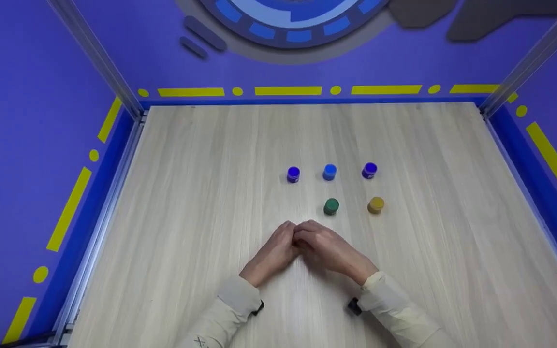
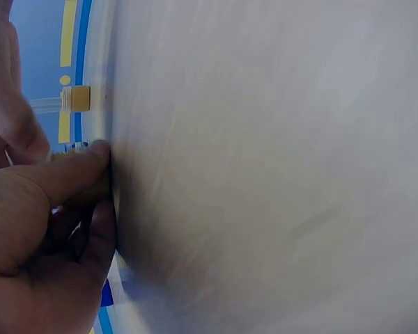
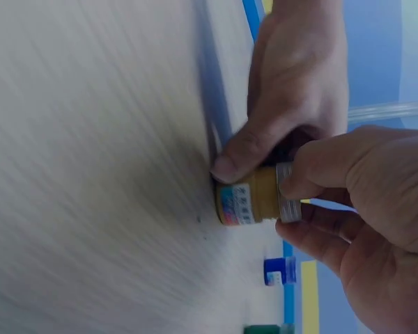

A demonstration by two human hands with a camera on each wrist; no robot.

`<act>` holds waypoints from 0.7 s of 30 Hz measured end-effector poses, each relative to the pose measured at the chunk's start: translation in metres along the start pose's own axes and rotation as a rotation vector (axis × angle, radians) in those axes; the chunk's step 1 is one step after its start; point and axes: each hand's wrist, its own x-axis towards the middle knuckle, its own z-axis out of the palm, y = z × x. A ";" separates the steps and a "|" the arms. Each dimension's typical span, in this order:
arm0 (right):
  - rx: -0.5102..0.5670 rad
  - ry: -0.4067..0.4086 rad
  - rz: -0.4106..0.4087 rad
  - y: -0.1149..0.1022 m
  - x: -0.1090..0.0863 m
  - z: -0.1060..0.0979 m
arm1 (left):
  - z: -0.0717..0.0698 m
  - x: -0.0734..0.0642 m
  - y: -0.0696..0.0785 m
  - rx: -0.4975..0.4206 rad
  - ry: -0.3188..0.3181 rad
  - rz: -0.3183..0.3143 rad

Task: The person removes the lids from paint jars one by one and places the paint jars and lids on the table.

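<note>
Both hands meet low over the wooden table, hiding a small ochre paint jar (image 3: 240, 202) from the head view. In the right wrist view, my left hand (image 1: 276, 249) grips the jar's body near its base, the thumb lying along its side. My right hand (image 1: 327, 246) pinches the jar's ridged lid (image 3: 288, 203) between thumb and fingers. The jar stands upright, its base at the tabletop and a printed label on its side. In the left wrist view, the fingers cover most of the jar.
Beyond the hands stand a green jar (image 1: 331, 207) and a yellow jar (image 1: 375, 205). Farther back are a dark blue jar (image 1: 293, 175), a lighter blue jar (image 1: 329, 172) and a violet jar (image 1: 369, 170). Blue walls (image 1: 307, 77) enclose the table (image 1: 201, 193).
</note>
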 end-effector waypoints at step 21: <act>0.245 0.063 0.152 0.006 -0.019 -0.011 | -0.012 -0.004 0.005 0.020 0.031 -0.051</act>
